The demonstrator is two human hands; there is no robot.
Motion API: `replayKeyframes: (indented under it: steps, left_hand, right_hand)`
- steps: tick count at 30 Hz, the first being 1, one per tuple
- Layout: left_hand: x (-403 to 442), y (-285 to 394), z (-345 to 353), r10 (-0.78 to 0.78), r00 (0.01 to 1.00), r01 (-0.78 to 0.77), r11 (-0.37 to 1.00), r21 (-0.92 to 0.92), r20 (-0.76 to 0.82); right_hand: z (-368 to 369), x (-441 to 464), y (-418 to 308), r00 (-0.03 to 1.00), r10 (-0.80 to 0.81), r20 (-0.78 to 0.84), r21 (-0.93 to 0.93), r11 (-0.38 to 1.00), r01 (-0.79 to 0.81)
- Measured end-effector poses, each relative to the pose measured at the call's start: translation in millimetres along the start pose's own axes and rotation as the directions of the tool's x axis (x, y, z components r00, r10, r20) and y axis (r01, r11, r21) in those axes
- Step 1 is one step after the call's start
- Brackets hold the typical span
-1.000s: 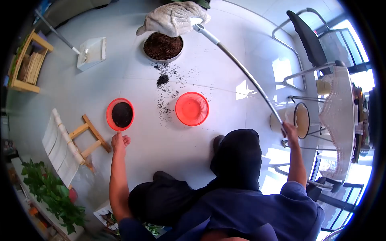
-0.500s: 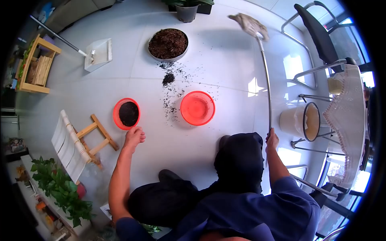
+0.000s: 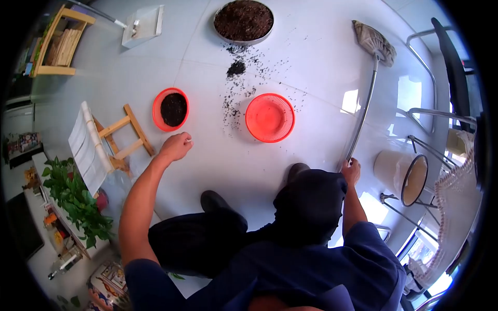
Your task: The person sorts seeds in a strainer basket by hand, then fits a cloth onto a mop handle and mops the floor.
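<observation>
My right hand [image 3: 351, 171] is wrapped round the metal handle of a broom [image 3: 369, 89]. The broom's head, brownish and bushy, lies on the floor at the upper right. Just below a red pot [image 3: 156, 115] of dark soil is my left hand [image 3: 176, 147], its fingers curled and apart from the pot; whether anything small is in them I cannot make out. A red slotted basket [image 3: 270, 118] with nothing visible in it stands on the floor between my hands. Dark soil crumbs [image 3: 236, 68] lie scattered beyond it, below a round pan [image 3: 220, 35] heaped with brown soil.
A white dustpan [image 3: 155, 27] with a long handle sits at the upper left. Nearby stand a wooden-legged folding stool [image 3: 124, 136] and leafy plants [image 3: 72, 194]. On the right are a cream bucket [image 3: 386, 168], a cloth-covered table [image 3: 456, 197] and a metal-framed chair [image 3: 451, 72].
My view has tilted and turned, shifting the scene upward. The broom's head has swung right and toward me. My left hand has drawn slightly away from the red pot.
</observation>
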State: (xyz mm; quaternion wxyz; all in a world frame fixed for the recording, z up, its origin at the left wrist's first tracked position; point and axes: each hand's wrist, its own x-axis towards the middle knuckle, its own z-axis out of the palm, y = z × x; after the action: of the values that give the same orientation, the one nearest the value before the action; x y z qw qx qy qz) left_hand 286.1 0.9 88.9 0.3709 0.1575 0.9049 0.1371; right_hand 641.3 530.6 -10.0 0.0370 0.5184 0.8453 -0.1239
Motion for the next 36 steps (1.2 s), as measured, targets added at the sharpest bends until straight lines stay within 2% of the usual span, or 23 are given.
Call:
replayKeyframes:
  steps: [2, 3, 4, 6, 8, 10, 12, 14, 16, 17, 19, 21, 22, 24, 26, 29, 32, 36]
  left_hand:
    - [4, -5, 7, 0.041, 0.997, -0.049, 0.992, 0.114, 0.072]
    - [4, -5, 11, 0.041, 0.996, -0.051, 0.991, 0.126, 0.079]
    - [4, -5, 16, 0.018, 0.997, -0.026, 0.993, 0.116, 0.075]
    - [6, -13, 26, 0.029, 0.997, -0.036, 0.993, 0.111, 0.067]
    - [11, -27, 38, 0.031, 0.997, -0.039, 0.993, 0.11, 0.076]
    - [15, -41, 53, 0.123, 0.99, -0.112, 0.983, 0.146, -0.064]
    - [19, -38, 56, 0.145, 0.98, -0.127, 0.983, 0.13, -0.134]
    - [25, -41, 67, 0.155, 0.968, -0.135, 0.984, 0.113, -0.198]
    - [38, -51, 89, 0.173, 0.867, -0.165, 0.985, 0.059, -0.468]
    - [42, -53, 100, 0.173, 0.863, -0.173, 0.984, 0.043, -0.476]
    - [50, -55, 120, 0.172, 0.666, -0.109, 0.985, 0.133, -0.726]
    - [50, -54, 122, 0.179, 0.625, -0.131, 0.984, 0.124, -0.759]
    - [51, -52, 120, 0.182, 0.588, -0.137, 0.983, 0.125, -0.788]
    - [48, -53, 123, 0.148, 0.601, -0.137, 0.987, 0.081, -0.785]
    - [53, -58, 120, 0.19, 0.568, -0.204, 0.975, 0.087, -0.801]
    - [53, -60, 118, 0.191, 0.57, -0.226, 0.971, 0.071, -0.799]
    - [53, -58, 114, 0.184, 0.549, -0.216, 0.974, 0.074, -0.815]
    - [53, -61, 115, 0.177, 0.558, -0.209, 0.976, 0.069, -0.811]
  right_hand:
    - [1, 14, -3, 0.992, -0.034, -0.122, 0.03, 0.999, 0.038]
    - [-1, 25, -10, 0.992, -0.069, -0.106, 0.104, 0.991, 0.08]
    - [-2, 37, -22, 0.992, -0.091, -0.091, 0.101, 0.99, 0.1]
    - [-6, 64, -57, 0.969, -0.213, 0.125, 0.384, 0.911, 0.151]
    - [-29, 72, -131, 0.898, -0.226, 0.378, 0.608, 0.792, -0.056]
    - [-31, 96, -194, 0.807, -0.309, 0.502, 0.582, 0.811, -0.051]
    - [-39, 101, -269, 0.771, -0.353, 0.53, 0.66, 0.743, -0.113]
    - [-34, 119, -330, 0.679, -0.418, 0.603, 0.674, 0.722, -0.155]
    - [-24, 132, -386, 0.638, -0.435, 0.635, 0.696, 0.681, -0.228]
    - [-19, 136, -412, 0.644, -0.421, 0.639, 0.694, 0.676, -0.247]
    - [-6, 142, -451, 0.668, -0.377, 0.641, 0.712, 0.617, -0.335]
    - [11, 151, -484, 0.706, -0.335, 0.624, 0.746, 0.523, -0.411]
    - [15, 156, -494, 0.712, -0.326, 0.622, 0.74, 0.543, -0.397]
    - [30, 157, -514, 0.73, -0.279, 0.624, 0.742, 0.504, -0.442]
    - [40, 161, -529, 0.722, -0.284, 0.631, 0.731, 0.53, -0.43]
    - [56, 169, -536, 0.76, -0.232, 0.607, 0.7, 0.609, -0.373]
    - [68, 179, -534, 0.752, -0.238, 0.615, 0.701, 0.602, -0.383]
    - [79, 186, -536, 0.779, -0.248, 0.576, 0.703, 0.637, -0.317]
